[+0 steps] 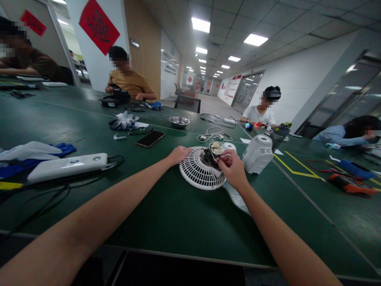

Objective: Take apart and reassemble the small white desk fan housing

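A round white fan grille lies on the green table, with a dark motor and loose wires at its centre. My left hand grips the grille's left rim, its fingers partly hidden. Above the right side of the grille, my right hand is closed in a pinch at the red and white wires beside the motor. A cream-coloured lump sits on top of the motor. Just right of my right hand stands a white vented housing. Another white round part shows behind my fingers.
On the green table are a phone, a metal bowl, a white cable and grey gloves. A white device lies left, an orange multimeter right. Several people sit around the table.
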Demonstrator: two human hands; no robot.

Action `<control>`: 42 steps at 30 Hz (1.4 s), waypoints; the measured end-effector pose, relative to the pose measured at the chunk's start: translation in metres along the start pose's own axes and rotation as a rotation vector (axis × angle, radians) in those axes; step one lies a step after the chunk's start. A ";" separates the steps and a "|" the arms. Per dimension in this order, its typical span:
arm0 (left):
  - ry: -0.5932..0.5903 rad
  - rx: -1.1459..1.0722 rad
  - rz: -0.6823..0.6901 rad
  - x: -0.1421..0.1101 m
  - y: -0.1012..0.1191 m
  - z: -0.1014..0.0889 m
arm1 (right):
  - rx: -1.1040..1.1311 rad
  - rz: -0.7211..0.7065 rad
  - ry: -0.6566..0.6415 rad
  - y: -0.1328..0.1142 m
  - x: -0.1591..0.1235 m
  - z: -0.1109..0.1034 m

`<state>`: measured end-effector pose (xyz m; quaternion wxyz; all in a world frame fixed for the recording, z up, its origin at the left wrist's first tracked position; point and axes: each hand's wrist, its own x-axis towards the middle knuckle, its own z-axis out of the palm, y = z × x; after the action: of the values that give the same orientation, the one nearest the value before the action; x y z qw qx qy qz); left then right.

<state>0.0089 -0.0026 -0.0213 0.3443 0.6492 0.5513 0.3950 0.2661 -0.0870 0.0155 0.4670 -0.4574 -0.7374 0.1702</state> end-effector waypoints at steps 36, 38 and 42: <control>-0.022 0.052 0.016 0.001 0.001 0.000 | 0.010 0.013 -0.044 -0.001 0.001 -0.001; -0.015 0.062 0.018 0.001 0.002 0.000 | 0.009 0.016 -0.050 -0.001 0.001 -0.001; -0.024 0.061 0.028 0.000 0.001 0.000 | 0.003 0.016 -0.058 -0.001 0.001 -0.002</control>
<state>0.0094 -0.0024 -0.0204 0.3255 0.6716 0.5498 0.3751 0.2669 -0.0872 0.0172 0.4446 -0.4574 -0.7467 0.1884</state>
